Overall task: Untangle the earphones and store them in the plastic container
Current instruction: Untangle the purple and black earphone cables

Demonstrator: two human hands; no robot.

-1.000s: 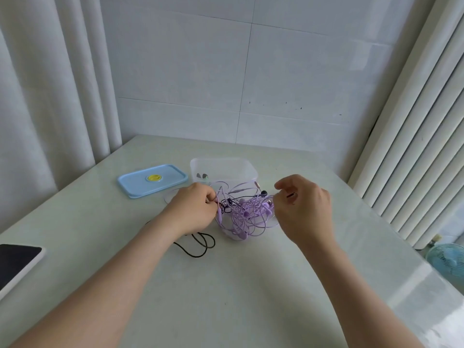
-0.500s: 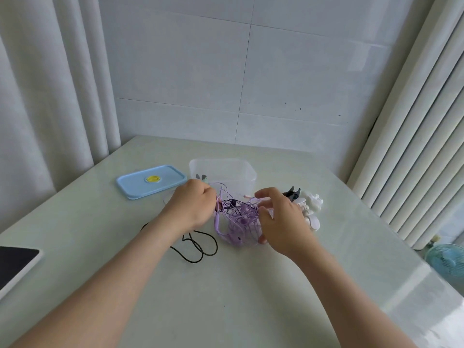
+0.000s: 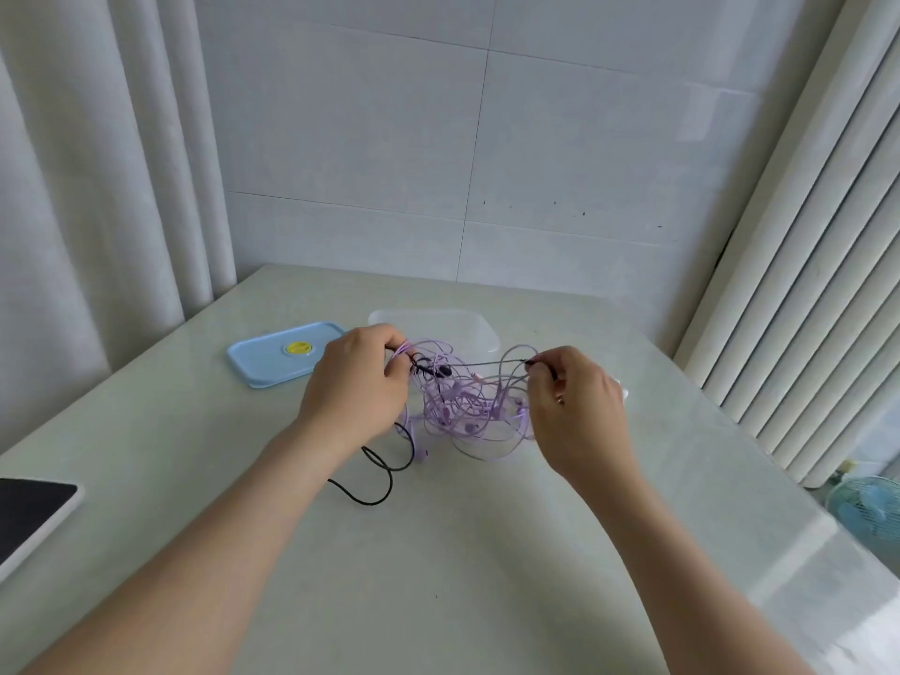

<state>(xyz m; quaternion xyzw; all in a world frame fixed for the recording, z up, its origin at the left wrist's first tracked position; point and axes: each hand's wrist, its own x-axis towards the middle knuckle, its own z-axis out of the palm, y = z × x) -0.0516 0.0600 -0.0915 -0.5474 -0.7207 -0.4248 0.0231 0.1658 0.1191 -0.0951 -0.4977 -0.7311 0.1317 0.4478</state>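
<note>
Nearest the viewer, two bare forearms reach out over a pale table (image 3: 438, 577), with a dark-screened tablet (image 3: 29, 509) lying at its left edge. Farther on, a slack loop of black cord (image 3: 375, 479) trails on the tabletop below the left hand (image 3: 355, 387). That hand's fingers are curled, gripping one side of the purple earphones (image 3: 467, 411), a loose knot of thin wires held partly raised off the table, with its lower loops hanging down to the surface. The right hand (image 3: 574, 406) pinches a dark strand between thumb and forefinger, its other fingers folded. This strand runs taut across the top of the knot towards the left hand and is probably the same black cord. Holding one side fixed while drawing a single strand sideways would serve to show where it crosses the purple wires, so the step in hand appears to be separating the black cord. Just behind the knot stands the clear plastic container (image 3: 438, 324), uncovered and with no wires seen in it. Its blue lid (image 3: 277, 353) lies flat to the left, leaving the opening ready. A tiled wall closes the scene.
</note>
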